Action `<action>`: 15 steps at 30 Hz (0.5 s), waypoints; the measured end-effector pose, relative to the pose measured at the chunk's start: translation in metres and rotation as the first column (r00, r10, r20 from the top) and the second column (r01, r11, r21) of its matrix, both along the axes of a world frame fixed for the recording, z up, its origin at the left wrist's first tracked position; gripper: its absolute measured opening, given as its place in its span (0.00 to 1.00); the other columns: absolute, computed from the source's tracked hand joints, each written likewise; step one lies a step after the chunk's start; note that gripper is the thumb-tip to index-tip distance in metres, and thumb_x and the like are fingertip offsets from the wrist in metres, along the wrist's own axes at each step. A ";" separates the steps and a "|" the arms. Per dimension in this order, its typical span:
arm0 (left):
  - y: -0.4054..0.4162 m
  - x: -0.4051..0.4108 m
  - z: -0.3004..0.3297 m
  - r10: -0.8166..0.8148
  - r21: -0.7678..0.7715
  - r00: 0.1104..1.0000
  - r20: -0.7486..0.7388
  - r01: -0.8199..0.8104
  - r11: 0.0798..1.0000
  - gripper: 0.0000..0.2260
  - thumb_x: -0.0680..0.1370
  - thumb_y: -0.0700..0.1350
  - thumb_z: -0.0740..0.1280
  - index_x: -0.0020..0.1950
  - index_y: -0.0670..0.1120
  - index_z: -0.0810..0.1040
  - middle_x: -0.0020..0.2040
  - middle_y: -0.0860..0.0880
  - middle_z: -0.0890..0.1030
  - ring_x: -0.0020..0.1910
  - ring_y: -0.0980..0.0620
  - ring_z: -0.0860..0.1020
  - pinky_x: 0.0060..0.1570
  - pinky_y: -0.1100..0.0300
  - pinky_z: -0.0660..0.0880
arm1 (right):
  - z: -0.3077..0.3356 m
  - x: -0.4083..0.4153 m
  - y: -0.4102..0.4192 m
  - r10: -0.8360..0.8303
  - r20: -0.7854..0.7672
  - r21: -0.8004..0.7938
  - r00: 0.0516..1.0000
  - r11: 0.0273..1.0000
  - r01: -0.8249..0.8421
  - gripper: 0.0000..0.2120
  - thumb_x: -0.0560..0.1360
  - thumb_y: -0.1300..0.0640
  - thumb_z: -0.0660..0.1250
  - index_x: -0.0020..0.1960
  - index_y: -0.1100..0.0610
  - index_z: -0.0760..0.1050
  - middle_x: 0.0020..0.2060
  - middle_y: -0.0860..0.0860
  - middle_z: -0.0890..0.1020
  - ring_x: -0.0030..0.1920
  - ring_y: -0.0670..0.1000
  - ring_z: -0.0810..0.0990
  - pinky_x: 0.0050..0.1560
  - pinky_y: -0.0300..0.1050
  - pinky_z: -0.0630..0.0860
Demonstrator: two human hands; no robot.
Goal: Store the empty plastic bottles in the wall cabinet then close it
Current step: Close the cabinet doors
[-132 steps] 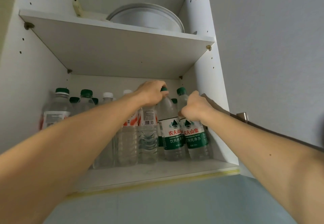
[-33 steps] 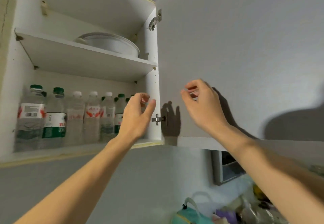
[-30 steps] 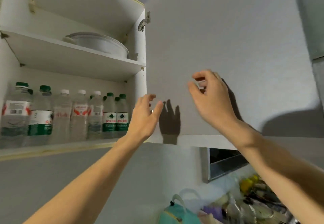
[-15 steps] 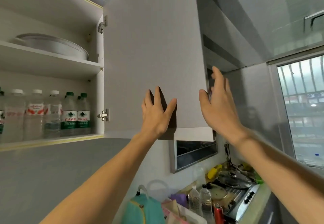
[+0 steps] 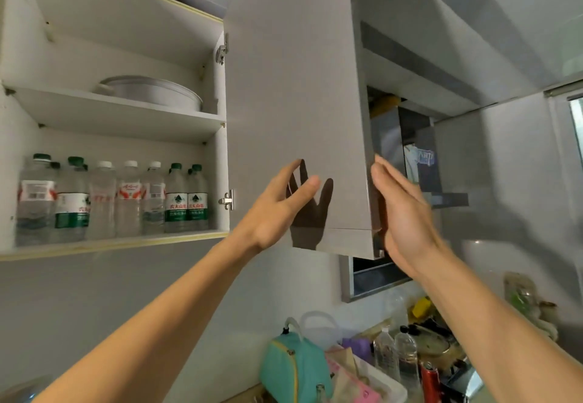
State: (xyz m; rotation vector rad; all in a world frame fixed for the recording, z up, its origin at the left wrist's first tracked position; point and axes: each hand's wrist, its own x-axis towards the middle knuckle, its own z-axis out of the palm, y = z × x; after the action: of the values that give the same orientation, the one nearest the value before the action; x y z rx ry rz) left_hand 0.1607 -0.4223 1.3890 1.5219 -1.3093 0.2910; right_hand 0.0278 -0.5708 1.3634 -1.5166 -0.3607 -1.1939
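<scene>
Bottles: clear plastic bottles (image 5: 126, 201) stood upright, caps up, on the bottom shelf of the white wall cabinet (image 5: 120, 112), left of frame.
Door: grey flat door (image 5: 296, 103) stood open, centre.
Left hand (image 5: 277, 210): fingers spread wide, holding nothing.
Right hand (image 5: 400, 213): flat fingers at the door's edge.

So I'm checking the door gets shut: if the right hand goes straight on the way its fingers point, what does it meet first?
Probably the free edge of the grey cabinet door. The right hand is open, its fingertips up beside that edge; whether they touch is unclear.
</scene>
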 end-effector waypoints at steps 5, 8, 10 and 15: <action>0.051 -0.019 0.006 -0.048 -0.047 0.999 0.011 0.048 0.998 0.34 0.76 0.68 0.61 0.80 0.61 0.59 0.80 0.59 0.61 0.78 0.58 0.62 0.77 0.45 0.60 | -0.009 0.014 0.046 0.222 -0.130 -0.059 0.966 0.971 -0.231 0.17 0.78 0.41 0.59 0.59 0.41 0.83 0.58 0.46 0.85 0.60 0.45 0.83 0.54 0.40 0.81; 0.090 -0.027 0.011 -0.080 -0.107 0.994 0.068 0.087 0.990 0.32 0.78 0.65 0.62 0.81 0.57 0.60 0.77 0.59 0.67 0.74 0.61 0.67 0.75 0.48 0.65 | -0.009 0.032 0.084 0.295 -0.108 -0.114 0.949 0.945 -0.306 0.19 0.76 0.44 0.59 0.65 0.41 0.78 0.59 0.43 0.84 0.60 0.42 0.82 0.52 0.36 0.79; 0.118 -0.026 0.014 -0.081 -0.140 0.992 0.101 0.094 0.986 0.33 0.79 0.64 0.63 0.81 0.55 0.60 0.77 0.57 0.69 0.74 0.58 0.68 0.74 0.46 0.66 | -0.008 0.048 0.115 0.315 -0.072 -0.159 0.946 0.933 -0.323 0.22 0.75 0.46 0.59 0.68 0.43 0.73 0.60 0.39 0.83 0.61 0.38 0.80 0.52 0.32 0.78; 0.187 -0.003 0.018 0.039 -0.273 0.986 0.160 0.006 0.962 0.29 0.81 0.55 0.66 0.79 0.58 0.58 0.68 0.49 0.77 0.63 0.53 0.78 0.65 0.50 0.75 | -0.013 0.099 0.189 0.277 -0.043 -0.239 0.960 0.930 -0.279 0.28 0.77 0.47 0.62 0.76 0.49 0.67 0.68 0.44 0.78 0.70 0.42 0.74 0.72 0.43 0.69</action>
State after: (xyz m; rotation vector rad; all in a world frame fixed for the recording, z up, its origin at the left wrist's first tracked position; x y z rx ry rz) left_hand 0.1578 -0.2351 1.4071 1.2967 -1.3235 0.5937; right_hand 0.1268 -0.3820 1.3503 -1.6145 -0.7144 -0.9430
